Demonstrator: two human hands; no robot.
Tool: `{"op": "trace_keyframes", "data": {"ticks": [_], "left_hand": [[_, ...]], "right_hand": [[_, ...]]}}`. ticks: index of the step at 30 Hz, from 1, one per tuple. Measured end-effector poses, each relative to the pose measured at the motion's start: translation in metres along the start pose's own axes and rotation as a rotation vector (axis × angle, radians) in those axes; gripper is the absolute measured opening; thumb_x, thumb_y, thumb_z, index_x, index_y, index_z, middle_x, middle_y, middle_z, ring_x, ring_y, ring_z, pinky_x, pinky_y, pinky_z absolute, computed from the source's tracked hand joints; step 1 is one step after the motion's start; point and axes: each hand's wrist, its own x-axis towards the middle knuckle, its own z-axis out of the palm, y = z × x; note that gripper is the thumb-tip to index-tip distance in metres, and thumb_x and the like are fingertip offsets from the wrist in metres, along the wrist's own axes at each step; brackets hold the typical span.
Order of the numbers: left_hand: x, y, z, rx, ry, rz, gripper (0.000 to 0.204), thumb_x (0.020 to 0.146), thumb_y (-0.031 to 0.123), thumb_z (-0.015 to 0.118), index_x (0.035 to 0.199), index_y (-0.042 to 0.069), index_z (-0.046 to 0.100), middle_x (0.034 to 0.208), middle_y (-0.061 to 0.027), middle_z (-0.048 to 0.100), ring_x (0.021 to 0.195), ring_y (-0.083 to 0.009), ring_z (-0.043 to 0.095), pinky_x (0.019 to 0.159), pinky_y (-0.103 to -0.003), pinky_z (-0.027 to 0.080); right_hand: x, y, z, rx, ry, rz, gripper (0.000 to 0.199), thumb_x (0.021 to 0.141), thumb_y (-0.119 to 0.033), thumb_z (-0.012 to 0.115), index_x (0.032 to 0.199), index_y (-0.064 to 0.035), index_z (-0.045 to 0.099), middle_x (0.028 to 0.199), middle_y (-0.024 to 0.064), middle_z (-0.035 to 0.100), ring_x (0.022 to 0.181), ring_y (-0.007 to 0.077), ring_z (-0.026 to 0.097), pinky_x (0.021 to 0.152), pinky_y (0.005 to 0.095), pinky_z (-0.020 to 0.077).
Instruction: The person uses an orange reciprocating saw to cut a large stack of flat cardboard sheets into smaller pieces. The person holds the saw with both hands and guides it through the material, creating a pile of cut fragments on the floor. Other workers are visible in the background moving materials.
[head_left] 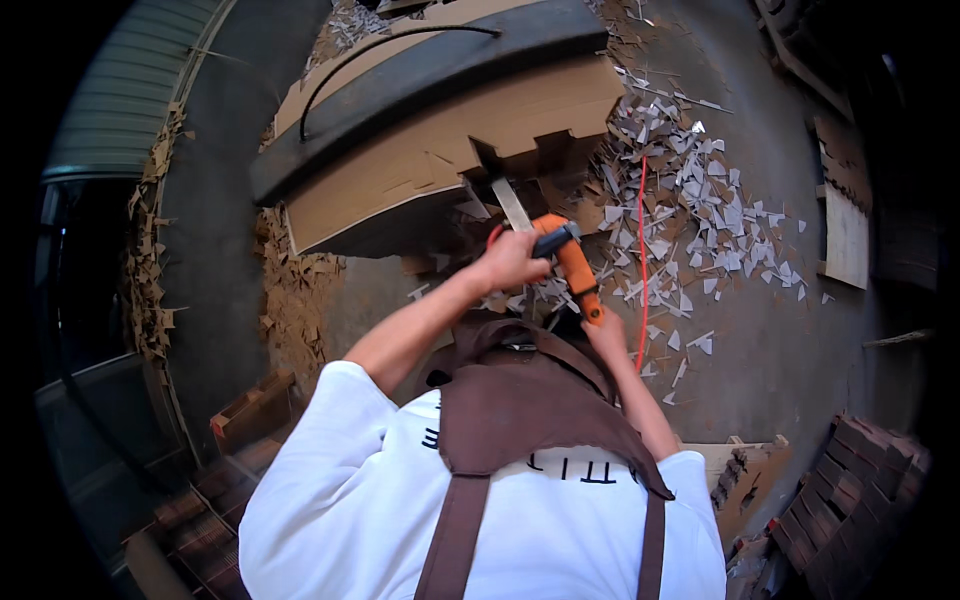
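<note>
Both my hands are closed on an orange power tool with a flat metal bar reaching forward from it. My left hand wraps round its front beside a dark side handle. Farther back, my right hand grips the rear end of the orange body. The bar's tip is at the notched near edge of a thick stack of brown cardboard sheets; whether it touches cannot be told. Across the stack's top lies a long dark grey beam with a thin black curved handle.
White and brown cardboard scraps litter the floor to the right, with more brown scraps at left. A red hose runs along the floor beside my right arm. Stacked brown cardboard pieces stand at lower right.
</note>
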Motion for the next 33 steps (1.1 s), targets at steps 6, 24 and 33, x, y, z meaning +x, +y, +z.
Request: {"op": "trace_keyframes", "data": {"ticks": [6, 24, 33], "left_hand": [[-0.068, 0.03, -0.003, -0.044, 0.048, 0.098, 0.03, 0.077, 0.017, 0.067, 0.096, -0.003, 0.054, 0.075, -0.0192, 0.061, 0.072, -0.0336, 0.063, 0.067, -0.039, 0.048], [-0.084, 0.004, -0.042, -0.036, 0.118, 0.128, 0.027, 0.077, 0.015, 0.067, 0.093, -0.002, 0.054, 0.075, -0.0212, 0.061, 0.072, -0.0375, 0.062, 0.064, -0.041, 0.047], [-0.083, 0.002, -0.044, -0.081, 0.091, 0.074, 0.027, 0.077, 0.015, 0.067, 0.092, -0.003, 0.053, 0.072, -0.0196, 0.059, 0.069, -0.0341, 0.062, 0.064, -0.038, 0.047]], "right_hand": [[-0.041, -0.031, -0.018, -0.002, 0.049, -0.072, 0.023, 0.072, -0.018, 0.068, 0.088, -0.003, 0.06, 0.078, 0.0206, 0.063, 0.081, 0.0414, 0.061, 0.068, 0.0457, 0.0474], [-0.036, -0.06, 0.02, 0.006, 0.025, -0.08, 0.024, 0.073, -0.017, 0.067, 0.091, -0.0038, 0.06, 0.078, 0.0206, 0.063, 0.08, 0.0417, 0.061, 0.067, 0.0453, 0.0472], [-0.032, -0.068, 0.023, -0.018, 0.019, -0.064, 0.024, 0.073, -0.019, 0.067, 0.091, -0.006, 0.06, 0.079, 0.0194, 0.063, 0.082, 0.0413, 0.06, 0.068, 0.0463, 0.0468]]}}
